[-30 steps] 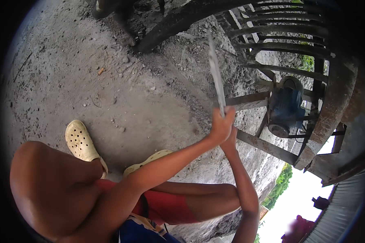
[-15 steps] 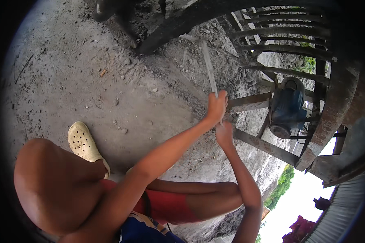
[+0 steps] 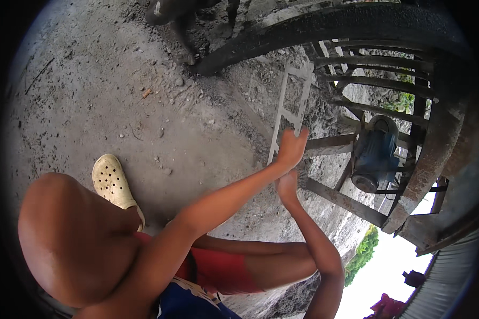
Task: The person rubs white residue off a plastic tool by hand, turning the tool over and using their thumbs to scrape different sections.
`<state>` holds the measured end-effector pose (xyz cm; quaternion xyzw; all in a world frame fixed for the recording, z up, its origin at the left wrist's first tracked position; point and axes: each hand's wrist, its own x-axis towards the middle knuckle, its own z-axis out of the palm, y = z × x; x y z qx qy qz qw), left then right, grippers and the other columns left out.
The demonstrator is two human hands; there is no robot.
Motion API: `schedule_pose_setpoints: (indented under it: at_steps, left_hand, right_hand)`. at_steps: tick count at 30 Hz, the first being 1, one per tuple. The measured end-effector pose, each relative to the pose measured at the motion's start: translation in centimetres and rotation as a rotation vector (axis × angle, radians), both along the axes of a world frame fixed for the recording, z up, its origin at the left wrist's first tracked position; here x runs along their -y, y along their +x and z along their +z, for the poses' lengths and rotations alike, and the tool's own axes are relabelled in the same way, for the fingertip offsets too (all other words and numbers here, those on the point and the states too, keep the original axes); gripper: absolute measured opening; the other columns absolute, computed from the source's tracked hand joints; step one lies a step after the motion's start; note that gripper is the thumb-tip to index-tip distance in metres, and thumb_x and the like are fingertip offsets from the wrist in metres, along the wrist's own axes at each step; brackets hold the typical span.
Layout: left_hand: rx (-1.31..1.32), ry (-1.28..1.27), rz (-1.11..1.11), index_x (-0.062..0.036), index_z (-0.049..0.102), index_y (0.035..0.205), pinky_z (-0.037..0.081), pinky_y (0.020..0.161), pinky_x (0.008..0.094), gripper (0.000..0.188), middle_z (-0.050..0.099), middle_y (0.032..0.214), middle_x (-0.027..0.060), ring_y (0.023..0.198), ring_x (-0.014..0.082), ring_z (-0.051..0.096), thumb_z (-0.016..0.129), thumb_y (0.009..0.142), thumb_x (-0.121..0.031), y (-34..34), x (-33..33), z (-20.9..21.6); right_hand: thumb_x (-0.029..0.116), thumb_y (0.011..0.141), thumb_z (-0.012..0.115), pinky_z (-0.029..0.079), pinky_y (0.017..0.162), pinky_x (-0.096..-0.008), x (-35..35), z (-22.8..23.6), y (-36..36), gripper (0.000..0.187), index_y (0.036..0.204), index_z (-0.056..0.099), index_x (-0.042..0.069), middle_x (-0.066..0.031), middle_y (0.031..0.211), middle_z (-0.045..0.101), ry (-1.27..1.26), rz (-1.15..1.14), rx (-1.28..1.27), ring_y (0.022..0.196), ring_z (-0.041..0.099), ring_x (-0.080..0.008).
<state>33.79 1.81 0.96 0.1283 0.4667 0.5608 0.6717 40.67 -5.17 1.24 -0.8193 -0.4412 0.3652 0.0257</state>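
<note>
A light grey, narrow, ladder-like frame (image 3: pixel 289 115) with long side rails and crosspieces stands out ahead of me over the rubble. My left hand (image 3: pixel 293 149) is wrapped round its near part. Close below the left wrist, my right hand (image 3: pixel 287 185) is closed at the frame's near end; the left wrist partly hides its fingers. The frame's far end shows above the broken ground, near a dark curved beam (image 3: pixel 282 40).
A blue motor (image 3: pixel 377 151) sits on a rusty metal stand (image 3: pixel 348 202) at the right, below a slatted rack (image 3: pixel 378 80). A dark animal (image 3: pixel 183 24) is at the top. My pale clog (image 3: pixel 110 181) rests on dusty ground at the left.
The frame has turned from edge-on to showing its open face and crosspieces. Both hands have turned with it, and the right hand has dropped slightly. The view has shifted a little.
</note>
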Motion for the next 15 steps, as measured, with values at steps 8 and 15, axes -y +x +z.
schedule_pose_setpoints:
  at_steps: [8,15]
  left_hand:
    - [0.134,0.196,-0.080,0.0041,0.047,0.055,0.030,0.042,0.0342,0.032,0.035,0.043,0.0036,0.044,0.0092,0.036,0.053,0.075,-0.021,-1.4,3.0,1.9]
    - [0.068,0.098,-0.093,0.0053,0.049,0.056,0.035,0.045,0.0336,0.031,0.043,0.043,0.0077,0.042,0.0143,0.039,0.053,0.073,-0.021,-2.5,1.1,2.0]
  right_hand:
    - [0.023,0.081,0.049,0.036,0.085,-0.0330,3.2,0.7,0.8,0.040,0.114,0.044,0.001,-0.0126,0.104,0.051,0.219,0.371,0.194,0.103,0.047,-0.0235]
    - [0.024,0.084,0.046,0.041,0.074,-0.0348,2.8,-0.4,0.7,0.033,0.104,0.051,-0.001,-0.0109,0.088,0.054,-0.051,-0.080,-0.091,0.086,0.052,-0.0199]
